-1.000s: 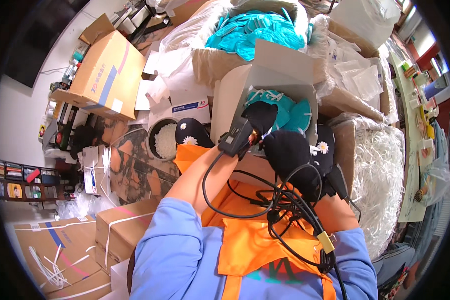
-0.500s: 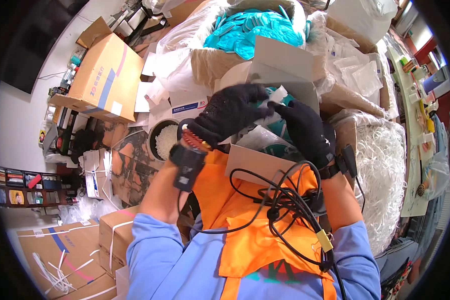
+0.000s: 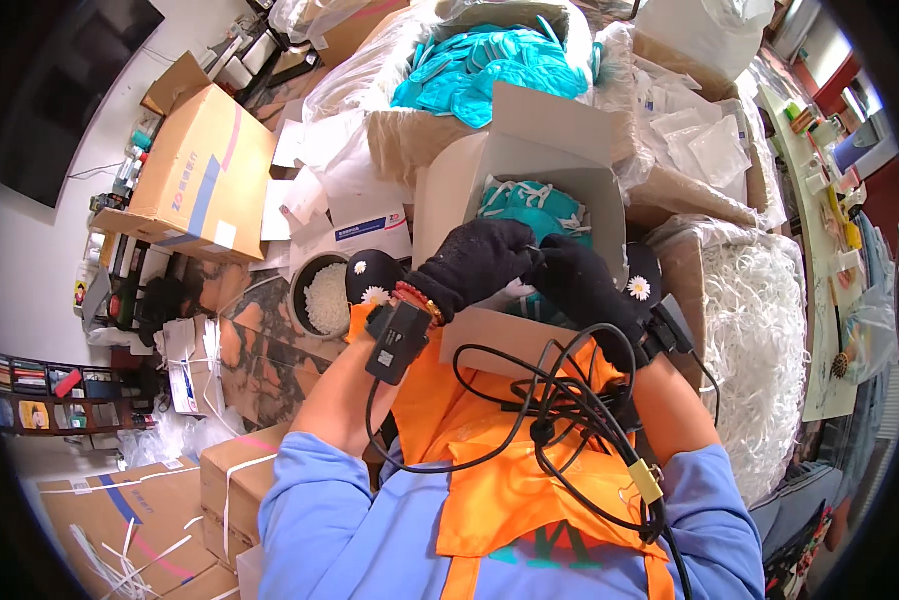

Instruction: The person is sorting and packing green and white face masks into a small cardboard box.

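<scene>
An opened white carton (image 3: 560, 125) stands before me, its far flap raised. Inside lie teal mask-like pieces (image 3: 540, 203) with white straps. Over the near half of the carton, my left hand (image 3: 478, 262) and my right hand (image 3: 592, 290), both in black gloves, meet at the fingertips. The fingers of both are closed in a pinch. What they grip is hidden; a bit of white shows just beneath them. The carton's near flap (image 3: 510, 340) leans toward my orange apron (image 3: 510, 490).
A plastic-lined box of teal pieces (image 3: 495, 70) stands beyond the carton. To the right are a box of clear bags (image 3: 705, 150) and one of white straps (image 3: 755, 350). A pot of white pellets (image 3: 328, 298) sits left. Black cable (image 3: 545, 430) loops across my apron.
My hands have drawn nearer to me and closer together. The white scrap between them has dropped from sight, and more of the teal pieces in the carton show.
</scene>
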The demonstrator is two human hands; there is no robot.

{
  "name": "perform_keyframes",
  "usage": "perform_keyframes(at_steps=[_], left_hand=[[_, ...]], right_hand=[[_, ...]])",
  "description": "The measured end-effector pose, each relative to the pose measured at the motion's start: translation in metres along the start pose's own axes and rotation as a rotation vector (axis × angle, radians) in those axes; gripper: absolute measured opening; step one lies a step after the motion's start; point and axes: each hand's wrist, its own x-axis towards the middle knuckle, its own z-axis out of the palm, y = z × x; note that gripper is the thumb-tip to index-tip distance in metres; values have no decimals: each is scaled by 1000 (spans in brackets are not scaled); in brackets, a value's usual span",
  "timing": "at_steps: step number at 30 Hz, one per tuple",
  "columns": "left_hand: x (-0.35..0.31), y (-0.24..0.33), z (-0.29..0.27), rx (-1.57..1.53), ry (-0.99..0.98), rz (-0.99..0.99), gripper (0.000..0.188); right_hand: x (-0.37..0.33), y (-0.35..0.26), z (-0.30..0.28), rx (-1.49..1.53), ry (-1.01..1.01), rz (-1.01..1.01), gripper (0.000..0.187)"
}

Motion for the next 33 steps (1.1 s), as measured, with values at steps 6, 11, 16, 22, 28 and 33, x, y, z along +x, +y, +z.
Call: perform_keyframes(at_steps=[6,11,16,22,28,33], left_hand=[[9,9,21,-338,150,-227,18],[13,-8,34,323,233,134,29],[30,-49,62,432,468,157,20],[44,-42,45,584,306,-171,22],[37,11,-14,8,689,136,53],[10,37,-34,-154,140,302,89]], right_hand=[[4,-8,1,-27,196,-46,14],[5,-44,-5,-467,190,-120,6],[-1,-80,-9,-506,-45,12,23],[-13,-96,-30,-611,127,-7,22],[6,-48,-51,-650,198,-60,15],[29,-49,-58,-379,174,-218,12]])
